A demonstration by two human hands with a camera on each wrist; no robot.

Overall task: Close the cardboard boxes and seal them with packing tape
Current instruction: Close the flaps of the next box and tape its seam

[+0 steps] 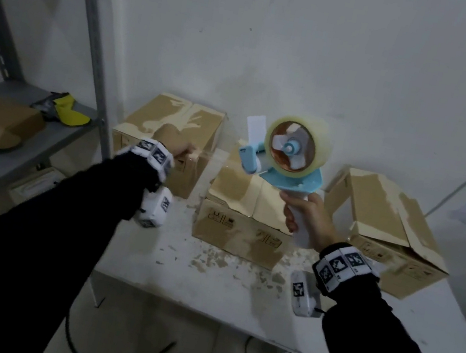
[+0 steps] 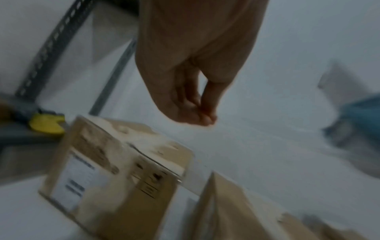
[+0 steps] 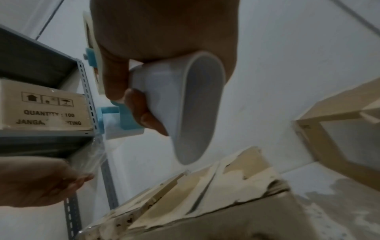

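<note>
**A:** Where did things stand with the middle box (image 1: 244,219)?

**B:** It sat on the worktop (image 1: 208,274) between the other two, flaps folded down, its top scarred with torn paper. Your tape dispenser (image 1: 290,161) was raised above it, not touching. Your right hand (image 1: 308,220) had its grip clenched round the white handle. A clear strip of tape (image 3: 88,160) ran from the dispenser's mouth leftward to your left hand (image 1: 174,142), whose fingertips (image 2: 200,116) were pinched together on its free end, as the right wrist view showed.

**A:** And the neighbours?

**B:** The left box (image 1: 171,131) stood far back by the shelf upright, closed, with tape already on its top. The right box (image 1: 387,231) had one flap standing up, so you had not closed it.

**A:** What could have gone wrong?

**B:** I judged the stretched strip to be the weak point. Held in the air with nothing under it, it could have twisted and stuck to itself, or caught the left box, which was just beside your left hand. Had you laid it off the centre seam, the flaps would have stayed loose. The torn, peeling surface also looked like poor ground for adhesive, so the seal might have lifted.
</note>
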